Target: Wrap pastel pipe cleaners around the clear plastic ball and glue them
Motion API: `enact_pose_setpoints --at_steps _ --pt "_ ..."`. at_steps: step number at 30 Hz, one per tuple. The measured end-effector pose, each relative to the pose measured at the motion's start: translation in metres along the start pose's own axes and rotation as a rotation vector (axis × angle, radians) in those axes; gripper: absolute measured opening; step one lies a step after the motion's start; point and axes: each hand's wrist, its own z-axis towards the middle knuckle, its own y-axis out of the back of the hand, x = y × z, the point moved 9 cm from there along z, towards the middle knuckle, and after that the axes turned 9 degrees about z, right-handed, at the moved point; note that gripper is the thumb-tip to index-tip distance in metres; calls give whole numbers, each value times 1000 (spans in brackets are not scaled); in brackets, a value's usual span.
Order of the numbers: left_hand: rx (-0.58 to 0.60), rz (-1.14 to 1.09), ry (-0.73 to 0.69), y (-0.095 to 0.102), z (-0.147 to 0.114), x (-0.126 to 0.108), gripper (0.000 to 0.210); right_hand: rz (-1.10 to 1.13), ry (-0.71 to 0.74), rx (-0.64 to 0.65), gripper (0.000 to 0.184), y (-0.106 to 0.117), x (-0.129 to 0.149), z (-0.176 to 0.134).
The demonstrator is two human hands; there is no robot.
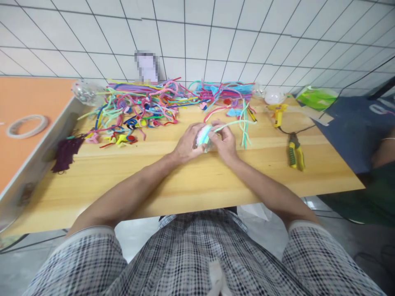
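Observation:
A small roundish piece wrapped in pink, white and turquoise pipe cleaners (204, 135) is between my two hands, just above the wooden table. My left hand (187, 144) closes around its left side, thumb underneath. On the right, my right hand (226, 142) has its fingers pinched at the piece and grips a pale green pipe cleaner (237, 122) that sticks out to the right. More mint green pipe cleaners (245, 137) lie beyond my right hand. What lies under the wrapping is mostly hidden by my fingers.
Heaped pipe cleaners (145, 100) run along the table's back. Purple tassels (67, 154) lie at left. A yellow glue gun (277, 115) with its cord and yellow-handled pliers (295, 152) are at right. White tape (27, 126) rests on the orange surface. Another person's arm (384, 154) shows far right.

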Motion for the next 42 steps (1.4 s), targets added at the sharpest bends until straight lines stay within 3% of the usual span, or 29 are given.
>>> enact_pose_setpoints --at_steps 6,11,16,19,28,32,36,42 --pt "48 -120 9 4 3 -1 83 93 -84 18 54 -6 -14 6" --pt "83 -179 41 11 8 1 77 86 -90 63 50 -14 -12 16" --pt "63 -167 91 8 22 19 88 70 -155 140 45 -18 -14 36" --pt "59 -155 116 8 27 27 81 101 -172 159 43 -20 -17 47" --pt "98 -198 174 21 17 40 77 244 -301 143 43 -32 -38 47" --pt "144 -240 140 20 13 40 82 247 -287 150 35 -34 -34 44" --pt "141 -267 89 16 11 43 96 235 -281 155 40 -32 -31 43" --pt "115 -281 8 15 11 41 93 233 -263 145 44 -28 -30 43"
